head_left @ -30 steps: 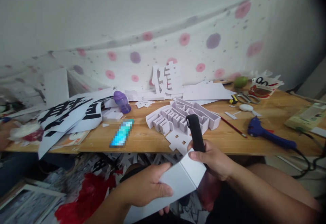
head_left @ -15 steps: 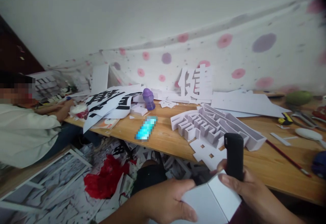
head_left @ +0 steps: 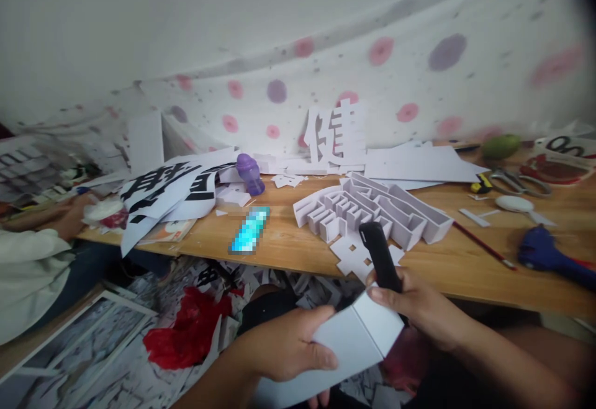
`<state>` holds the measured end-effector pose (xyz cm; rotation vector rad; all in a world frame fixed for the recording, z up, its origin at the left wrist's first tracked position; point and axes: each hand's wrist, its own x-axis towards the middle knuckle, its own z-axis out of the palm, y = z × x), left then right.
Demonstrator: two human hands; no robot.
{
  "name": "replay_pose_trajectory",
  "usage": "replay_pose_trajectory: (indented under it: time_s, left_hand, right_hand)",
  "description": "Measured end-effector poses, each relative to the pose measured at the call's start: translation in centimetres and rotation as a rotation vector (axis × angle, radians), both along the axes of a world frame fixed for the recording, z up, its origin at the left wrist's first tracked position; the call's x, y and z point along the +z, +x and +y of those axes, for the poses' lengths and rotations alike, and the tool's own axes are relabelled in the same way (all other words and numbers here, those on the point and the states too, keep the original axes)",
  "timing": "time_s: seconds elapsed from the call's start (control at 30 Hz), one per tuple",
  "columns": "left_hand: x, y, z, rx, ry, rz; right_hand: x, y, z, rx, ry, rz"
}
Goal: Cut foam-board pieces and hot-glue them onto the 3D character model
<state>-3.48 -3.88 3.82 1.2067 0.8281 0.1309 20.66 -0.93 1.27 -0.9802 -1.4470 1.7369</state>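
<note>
My left hand [head_left: 291, 344] is closed around a white foam board strip [head_left: 347, 341], thumb on top. A straight crease or cut line runs across the strip near its right end. My right hand [head_left: 419, 300] grips a black-handled tool [head_left: 380, 254], its rounded end pointing up and leaning left; its working end is hidden. The right thumb also presses on the strip's end. Just beyond the hands, at the table edge, lies a flat white cutout [head_left: 348, 258] with square holes. Behind it rests a raised white character [head_left: 410, 213] with upright side walls.
On the wooden table [head_left: 279, 251] are a pixelated bright-blue rectangle [head_left: 250, 230], a purple bottle [head_left: 250, 174], a pencil [head_left: 484, 244], scissors [head_left: 521, 182] and a blue glue gun [head_left: 542, 249]. A flat white character [head_left: 342, 133] stands behind. A red bag [head_left: 179, 328] lies below; a co-worker's sleeve [head_left: 32, 260] is at left.
The view has swung right, bringing the glue gun fully into sight. The black-handled tool has tipped from nearly upright to leaning left. Both hands keep hold of the strip.
</note>
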Motion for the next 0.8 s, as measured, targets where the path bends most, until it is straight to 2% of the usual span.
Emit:
replay_pose_trajectory:
  time_s: [0.13,0.23,0.3,0.37,0.43,0.6,0.8]
  left_hand:
    - [0.4,0.3,0.4,-0.075,0.044,0.074]
    - [0.6,0.6,0.6,-0.139,0.054,0.138]
    - [0.6,0.8,0.7,-0.167,0.049,0.169]
    - [0.5,1.0,0.7,-0.170,0.031,0.169]
    - [0.2,1.2,0.5,-0.142,0.000,0.138]
    - [-0.3,1.6,0.0,-0.066,-0.095,0.019]
    - [-0.1,1.8,-0.2,-0.063,-0.068,0.006]
  right_hand:
    - [0.4,0.6,0.3,0.069,0.178,-0.115]
    - [1.2,1.1,0.2,0.237,0.369,-0.222]
    - [1.9,1.3,0.0,0.345,0.450,-0.244]
    - [2.3,1.4,-0.1,0.397,0.498,-0.247]
    - [2.3,1.5,-0.1,0.407,0.507,-0.254]
    - [1.6,1.8,0.1,0.372,0.354,-0.250]
    - [1.3,1.4,-0.1,0.311,0.287,-0.227]
